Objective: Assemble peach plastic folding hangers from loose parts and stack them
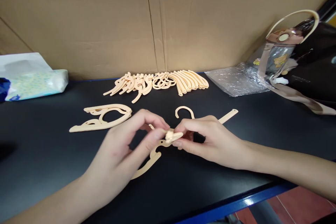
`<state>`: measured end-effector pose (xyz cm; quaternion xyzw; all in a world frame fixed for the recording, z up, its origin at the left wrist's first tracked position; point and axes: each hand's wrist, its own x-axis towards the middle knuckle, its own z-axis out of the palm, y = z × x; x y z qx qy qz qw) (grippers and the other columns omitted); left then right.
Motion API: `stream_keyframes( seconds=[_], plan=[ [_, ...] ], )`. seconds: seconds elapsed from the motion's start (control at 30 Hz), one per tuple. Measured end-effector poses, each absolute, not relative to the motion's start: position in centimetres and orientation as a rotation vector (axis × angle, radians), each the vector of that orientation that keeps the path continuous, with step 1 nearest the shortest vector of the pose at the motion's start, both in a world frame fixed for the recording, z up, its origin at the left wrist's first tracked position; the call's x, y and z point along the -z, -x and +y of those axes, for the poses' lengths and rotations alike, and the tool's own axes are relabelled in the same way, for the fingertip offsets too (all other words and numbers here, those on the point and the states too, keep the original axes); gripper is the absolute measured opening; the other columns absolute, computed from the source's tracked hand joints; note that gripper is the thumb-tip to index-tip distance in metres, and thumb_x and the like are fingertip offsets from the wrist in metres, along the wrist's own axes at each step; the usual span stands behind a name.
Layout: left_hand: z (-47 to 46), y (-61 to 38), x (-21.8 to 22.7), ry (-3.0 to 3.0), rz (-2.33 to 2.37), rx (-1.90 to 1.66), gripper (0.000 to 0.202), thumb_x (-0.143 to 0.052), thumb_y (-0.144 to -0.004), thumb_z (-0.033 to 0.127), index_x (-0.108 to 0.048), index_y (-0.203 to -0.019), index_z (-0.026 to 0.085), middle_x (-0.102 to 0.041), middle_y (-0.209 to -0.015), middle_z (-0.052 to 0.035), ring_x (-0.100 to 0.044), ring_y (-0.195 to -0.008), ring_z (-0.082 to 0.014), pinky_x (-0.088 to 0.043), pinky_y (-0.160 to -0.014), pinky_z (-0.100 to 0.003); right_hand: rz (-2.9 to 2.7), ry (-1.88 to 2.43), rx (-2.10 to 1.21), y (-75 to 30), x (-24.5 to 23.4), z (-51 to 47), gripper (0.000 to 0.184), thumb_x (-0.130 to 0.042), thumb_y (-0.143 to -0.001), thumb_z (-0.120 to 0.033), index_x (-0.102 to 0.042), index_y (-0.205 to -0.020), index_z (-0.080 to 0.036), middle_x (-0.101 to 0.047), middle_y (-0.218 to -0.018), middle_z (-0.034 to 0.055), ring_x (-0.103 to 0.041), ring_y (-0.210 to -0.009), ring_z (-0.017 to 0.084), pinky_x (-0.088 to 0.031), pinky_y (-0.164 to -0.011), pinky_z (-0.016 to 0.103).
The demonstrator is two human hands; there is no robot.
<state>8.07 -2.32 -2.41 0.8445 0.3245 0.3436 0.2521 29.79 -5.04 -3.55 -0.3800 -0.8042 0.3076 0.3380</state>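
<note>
Fingertips of my left hand (pixel 131 143) and my right hand (pixel 207 136) meet over the middle of the table, both closed in a pinch on a small beige plastic hanger piece (pixel 173 136). It is seen nearly end-on, so its full shape is hidden. Below my left fingers lies a curved hanger arm (pixel 148 165), partly covered by the hand. Behind my right hand a hanger hook (pixel 185 107) curves up, its lower end hidden. A flat beige bar (pixel 229 115) sticks out past my right knuckles. Left of my hands rests a folded beige hanger (pixel 115 123).
Along the cardboard wall (pixel 105 24) lie piles of curved arms (pixel 140 85), hooks (pixel 164 80) and bars (pixel 190 81). A tissue pack (pixel 39 82) sits at the left. A plastic bag (pixel 233 78) and a strapped bottle (pixel 279 56) stand at the right. The table's blue edge (pixel 236 203) is nearest.
</note>
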Motion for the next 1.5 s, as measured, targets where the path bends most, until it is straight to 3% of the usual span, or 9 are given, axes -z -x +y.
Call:
stream_keyframes(
  seconds=[0.13, 0.27, 0.47, 0.8, 0.97, 1.2, 1.3, 1.4, 1.5],
  plan=[
    [-1.8, -8.4, 4.1, -2.546, 0.705, -0.795, 0.009, -0.059, -0.094, 0.028, -0.054, -0.102, 0.024, -0.062, -0.089, 0.0019, -0.061, -0.076, -0.0119, -0.050, -0.065, -0.022, -2.054, 1.032, -0.874, -29.6, 3.6, -4.8, 0.007, -0.062, -0.091, -0.019, -0.063, -0.084, -0.018, -0.065, -0.071, -0.0043, -0.059, -0.062, 0.007, -0.044, -0.059, 0.016],
    [-1.6, -8.5, 4.7, -2.806, 0.638, -0.794, 0.009, -0.053, -0.096, 0.016, -0.050, -0.105, 0.020, -0.062, -0.092, 0.0007, -0.058, -0.077, -0.0113, -0.047, -0.067, -0.023, -2.142, 1.109, -0.643, -29.6, 3.9, -4.9, 0.009, -0.061, -0.091, -0.019, -0.063, -0.082, -0.018, -0.063, -0.070, -0.0033, -0.057, -0.062, 0.009, -0.042, -0.059, 0.019],
    [-0.7, -8.2, 4.3, -2.890, 0.694, -0.774, 0.010, -0.049, -0.097, 0.015, -0.057, -0.102, 0.018, -0.063, -0.091, -0.0010, -0.058, -0.080, -0.0138, -0.046, -0.071, -0.026, -2.193, 1.057, -0.427, -30.5, 3.7, -4.9, 0.009, -0.057, -0.095, -0.022, -0.063, -0.091, -0.017, -0.065, -0.075, -0.0006, -0.059, -0.066, 0.010, -0.043, -0.062, 0.021],
    [0.0, -7.7, 4.7, -2.810, 0.728, -0.858, 0.015, -0.045, -0.098, 0.014, -0.058, -0.104, 0.020, -0.064, -0.093, -0.0021, -0.058, -0.083, -0.0146, -0.047, -0.072, -0.028, -2.834, 0.647, -0.163, -30.2, 2.7, -6.6, 0.029, -0.052, -0.097, -0.017, -0.066, -0.121, -0.022, -0.063, -0.121, 0.0076, -0.057, -0.111, 0.020, -0.047, -0.086, 0.032],
    [-0.1, -7.6, 4.6, -2.796, 0.701, -0.875, 0.017, -0.046, -0.097, 0.010, -0.057, -0.106, 0.019, -0.063, -0.094, -0.0022, -0.056, -0.085, -0.0144, -0.046, -0.073, -0.028, -2.863, 0.726, -0.125, -30.0, 2.9, -6.6, 0.033, -0.037, -0.103, -0.014, -0.068, -0.092, -0.016, -0.065, -0.106, 0.0049, -0.056, -0.096, 0.017, -0.044, -0.081, 0.029],
    [-0.6, -7.7, 4.2, -2.912, 0.564, -0.850, 0.025, -0.040, -0.094, 0.004, -0.056, -0.108, 0.019, -0.067, -0.100, -0.0047, -0.058, -0.092, -0.0176, -0.048, -0.079, -0.031, -2.504, 0.752, -0.341, -30.2, 3.0, -5.9, 0.015, -0.049, -0.100, -0.018, -0.062, -0.092, -0.015, -0.065, -0.089, 0.0036, -0.056, -0.081, 0.014, -0.044, -0.075, 0.027],
    [-1.4, -7.9, 3.8, -2.992, 0.517, -0.893, 0.030, -0.045, -0.095, 0.011, -0.050, -0.123, 0.020, -0.065, -0.118, -0.0087, -0.059, -0.107, -0.0206, -0.049, -0.090, -0.034, -2.229, 0.796, -0.612, -30.4, 2.8, -5.6, 0.008, -0.055, -0.097, -0.018, -0.061, -0.093, -0.016, -0.064, -0.087, 0.0021, -0.059, -0.082, 0.012, -0.047, -0.077, 0.023],
    [-1.9, -7.9, 3.5, -2.928, 0.502, -0.957, 0.044, -0.041, -0.101, 0.037, -0.034, -0.143, 0.023, -0.052, -0.141, -0.0131, -0.052, -0.127, -0.0259, -0.048, -0.099, -0.039, -2.069, 0.817, -0.709, -30.4, 2.9, -5.4, 0.003, -0.062, -0.094, -0.020, -0.063, -0.092, -0.018, -0.066, -0.086, 0.0000, -0.061, -0.082, 0.011, -0.048, -0.076, 0.022],
    [-2.6, -7.8, 3.6, -2.867, 0.332, -1.005, 0.048, -0.026, -0.104, 0.045, -0.037, -0.142, 0.020, -0.057, -0.137, -0.0123, -0.051, -0.128, -0.0234, -0.047, -0.103, -0.037, -2.076, 0.809, -0.700, -30.2, 3.1, -5.2, 0.007, -0.061, -0.094, -0.021, -0.062, -0.088, -0.018, -0.066, -0.083, 0.0001, -0.062, -0.079, 0.012, -0.048, -0.073, 0.022]
  ],
)
